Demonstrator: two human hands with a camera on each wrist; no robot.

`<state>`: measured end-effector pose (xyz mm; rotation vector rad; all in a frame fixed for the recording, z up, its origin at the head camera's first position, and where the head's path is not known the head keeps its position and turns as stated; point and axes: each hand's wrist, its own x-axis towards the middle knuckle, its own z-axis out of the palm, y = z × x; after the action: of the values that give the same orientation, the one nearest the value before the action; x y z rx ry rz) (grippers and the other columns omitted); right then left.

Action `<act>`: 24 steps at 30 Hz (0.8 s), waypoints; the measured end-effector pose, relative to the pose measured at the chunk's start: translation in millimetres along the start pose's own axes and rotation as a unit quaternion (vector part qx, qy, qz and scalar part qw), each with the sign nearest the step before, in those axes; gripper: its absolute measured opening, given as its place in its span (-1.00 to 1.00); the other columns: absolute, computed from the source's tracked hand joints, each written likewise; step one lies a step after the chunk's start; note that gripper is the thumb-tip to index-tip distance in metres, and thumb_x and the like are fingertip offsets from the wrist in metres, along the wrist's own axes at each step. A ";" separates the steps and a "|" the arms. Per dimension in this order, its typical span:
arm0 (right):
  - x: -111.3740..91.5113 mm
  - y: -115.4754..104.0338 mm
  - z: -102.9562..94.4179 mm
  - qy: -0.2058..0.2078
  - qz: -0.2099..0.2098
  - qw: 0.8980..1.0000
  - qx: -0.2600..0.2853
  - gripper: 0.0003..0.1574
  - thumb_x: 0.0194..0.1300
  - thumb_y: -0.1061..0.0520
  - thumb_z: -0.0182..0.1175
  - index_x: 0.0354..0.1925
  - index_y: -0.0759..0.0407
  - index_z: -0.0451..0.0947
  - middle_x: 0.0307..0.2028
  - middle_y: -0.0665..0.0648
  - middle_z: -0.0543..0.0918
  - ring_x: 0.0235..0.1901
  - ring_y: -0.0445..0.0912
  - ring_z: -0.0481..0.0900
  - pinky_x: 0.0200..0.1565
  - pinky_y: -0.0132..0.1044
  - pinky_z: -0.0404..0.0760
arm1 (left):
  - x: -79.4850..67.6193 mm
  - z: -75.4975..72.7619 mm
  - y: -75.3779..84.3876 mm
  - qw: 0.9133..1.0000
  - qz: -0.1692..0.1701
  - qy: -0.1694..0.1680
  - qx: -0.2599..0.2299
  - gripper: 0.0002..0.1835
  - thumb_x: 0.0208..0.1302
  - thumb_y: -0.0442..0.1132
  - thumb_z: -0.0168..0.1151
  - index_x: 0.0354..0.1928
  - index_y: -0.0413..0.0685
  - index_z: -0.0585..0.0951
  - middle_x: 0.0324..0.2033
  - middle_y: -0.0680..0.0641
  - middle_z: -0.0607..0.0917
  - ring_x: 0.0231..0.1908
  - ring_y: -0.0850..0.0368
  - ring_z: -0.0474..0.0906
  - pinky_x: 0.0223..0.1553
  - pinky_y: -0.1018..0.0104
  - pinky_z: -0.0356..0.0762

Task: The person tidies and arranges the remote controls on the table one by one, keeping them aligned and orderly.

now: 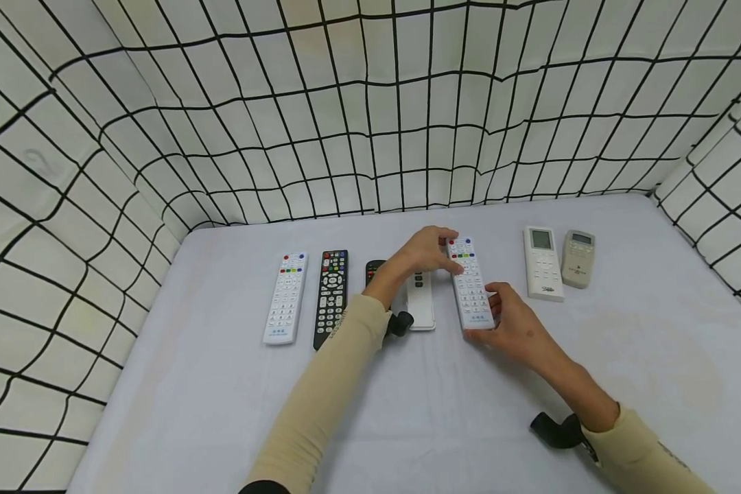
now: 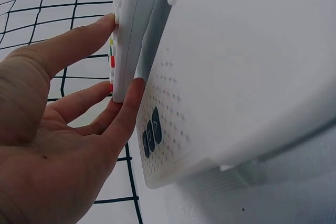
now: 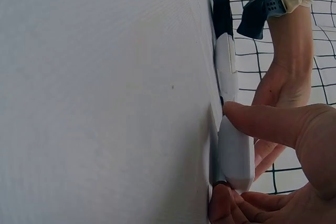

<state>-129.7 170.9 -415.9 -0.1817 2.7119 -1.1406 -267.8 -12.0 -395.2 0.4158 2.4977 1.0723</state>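
Note:
A white remote control (image 1: 472, 291) with small coloured buttons near its top lies between both hands, apparently on or just above the table. My left hand (image 1: 427, 250) holds its upper end, the thumb on the button face and fingers at the top edge, as the left wrist view shows. Around the lower end my right hand (image 1: 514, 324) grips it, thumb at the bottom edge and fingers along the right side. Just left of it lies a white remote with dark buttons (image 1: 421, 302), partly under the left hand.
A white remote (image 1: 285, 298) and a black remote (image 1: 331, 295) lie at left. Another dark remote (image 1: 373, 267) is mostly hidden by the left arm. Two remotes with screens, one white (image 1: 544, 264), one beige (image 1: 578, 259), sit at right. Black netting (image 1: 398, 130) surrounds the table.

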 end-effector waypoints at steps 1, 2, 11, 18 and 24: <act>0.1 -0.3 0.4 0.000 -0.001 1.000 -0.002 0.11 0.11 0.15 0.60 0.40 0.45 0.17 0.06 0.40 0.56 -0.06 0.10 0.57 -0.05 -0.14 0.59 | 0.2 0.4 -0.3 1.000 0.001 0.002 0.005 -0.15 0.19 -0.20 0.58 0.51 0.00 0.43 0.44 -0.11 0.51 0.44 0.02 0.43 0.51 0.14 0.36; 0.3 -0.3 0.8 0.000 -0.001 1.000 -0.004 0.12 0.10 0.15 0.60 0.40 0.45 0.17 0.06 0.40 0.56 -0.07 0.10 0.57 -0.06 -0.14 0.58 | 0.3 0.7 -0.3 1.000 0.002 0.003 0.007 -0.15 0.19 -0.20 0.58 0.51 -0.01 0.43 0.44 -0.11 0.51 0.44 0.01 0.43 0.51 0.14 0.35; -0.3 -1.1 2.2 0.000 -0.009 1.000 -0.015 0.08 0.09 0.15 0.61 0.34 0.51 0.19 -0.04 0.35 0.53 -0.10 0.07 0.52 -0.06 -0.14 0.56 | 0.2 2.3 1.4 1.000 -0.002 -0.007 0.023 -0.15 0.21 -0.20 0.57 0.52 -0.05 0.41 0.40 -0.13 0.54 0.36 0.01 0.48 0.46 0.16 0.42; -0.5 -0.9 5.2 -0.007 0.002 1.000 -0.003 0.10 0.10 0.15 0.60 0.37 0.51 0.18 0.00 0.36 0.51 -0.06 0.09 0.51 -0.02 -0.12 0.56 | -4.3 2.6 1.9 0.999 -0.019 -0.017 0.042 -0.17 0.26 -0.15 0.53 0.54 -0.01 0.39 0.46 -0.12 0.48 0.32 0.03 0.48 0.42 0.15 0.46; -1.7 -0.4 3.1 0.000 0.006 1.000 -0.011 0.10 0.10 0.13 0.61 0.39 0.48 0.19 0.04 0.36 0.52 -0.04 0.09 0.51 -0.01 -0.11 0.55 | -3.1 4.3 1.9 0.998 -0.010 -0.022 0.049 -0.19 0.30 -0.15 0.49 0.54 -0.02 0.37 0.50 -0.13 0.43 0.37 0.00 0.45 0.44 0.13 0.44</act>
<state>-127.3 168.8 -417.6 -0.1680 2.7231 -1.1065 -262.9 -9.3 -395.8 0.4370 2.5176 0.9245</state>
